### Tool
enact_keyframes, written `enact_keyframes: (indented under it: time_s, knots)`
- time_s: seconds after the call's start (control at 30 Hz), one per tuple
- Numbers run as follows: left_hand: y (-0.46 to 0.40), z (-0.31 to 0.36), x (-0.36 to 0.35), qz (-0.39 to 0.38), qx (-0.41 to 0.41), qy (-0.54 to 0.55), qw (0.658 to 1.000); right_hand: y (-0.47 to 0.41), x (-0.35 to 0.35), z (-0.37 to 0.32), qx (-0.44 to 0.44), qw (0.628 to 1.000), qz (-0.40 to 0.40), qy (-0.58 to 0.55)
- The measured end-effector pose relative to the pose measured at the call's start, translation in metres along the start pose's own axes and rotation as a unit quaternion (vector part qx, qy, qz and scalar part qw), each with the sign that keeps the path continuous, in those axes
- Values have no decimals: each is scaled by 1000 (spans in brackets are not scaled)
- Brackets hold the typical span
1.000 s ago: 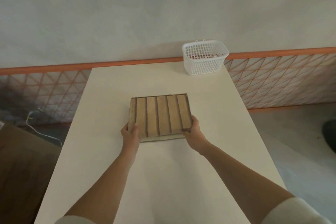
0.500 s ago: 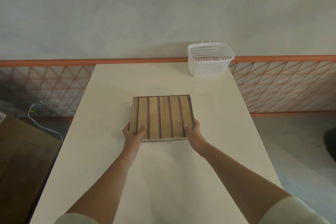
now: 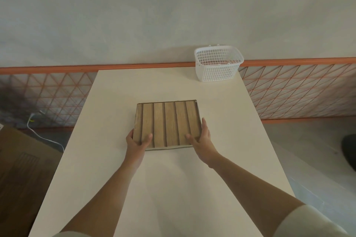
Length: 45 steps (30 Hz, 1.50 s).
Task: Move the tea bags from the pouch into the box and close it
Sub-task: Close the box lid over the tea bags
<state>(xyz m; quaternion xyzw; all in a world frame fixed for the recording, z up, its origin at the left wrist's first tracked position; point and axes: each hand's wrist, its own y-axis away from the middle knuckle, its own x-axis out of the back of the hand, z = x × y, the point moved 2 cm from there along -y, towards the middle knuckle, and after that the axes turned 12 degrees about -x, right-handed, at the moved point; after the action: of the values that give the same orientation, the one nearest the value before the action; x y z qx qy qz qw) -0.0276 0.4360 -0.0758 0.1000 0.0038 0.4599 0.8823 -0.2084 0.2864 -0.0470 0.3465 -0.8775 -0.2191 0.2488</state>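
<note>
box (image 3: 167, 124) lies flat on the table (image 3: 173, 188) with its slatted wood lid down, its near corners between both sets of fingers, likely gripped there to steady it before opening, since it looks shut and no pouch or tea bags are in view. left hand (image 3: 137, 143) has thumb on top and fingers curled round the near-left corner; right hand (image 3: 202, 138) clamps the near-right edge, both arms stretched forward. white basket (image 3: 218, 63) sits well beyond the fingers, far right.
</note>
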Motion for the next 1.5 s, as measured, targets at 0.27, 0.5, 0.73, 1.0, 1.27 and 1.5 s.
enact_keyframes:
  time_s: [0.27, 0.5, 0.73, 1.0, 1.27, 1.5]
  knots:
    - [0, 6, 16, -70, -37, -113, 991, 8, -14, 1, -15, 997, 70, 19]
    - [-7, 7, 20, -95, -53, -123, 986, 6, -20, -8, -34, 992, 91, 76]
    - [-15, 8, 25, -99, -55, -149, 982, 2, -16, -17, -40, 981, 126, 143]
    - [-22, -1, 25, -95, -53, -147, 983, 1, -17, -17, -32, 983, 124, 131]
    - [-25, 0, 24, -110, -28, -139, 984, 4, -18, -20, -51, 984, 114, 127]
    - [-31, 6, 29, -115, -20, -153, 981, 4, -13, -30, -76, 979, 113, 150]
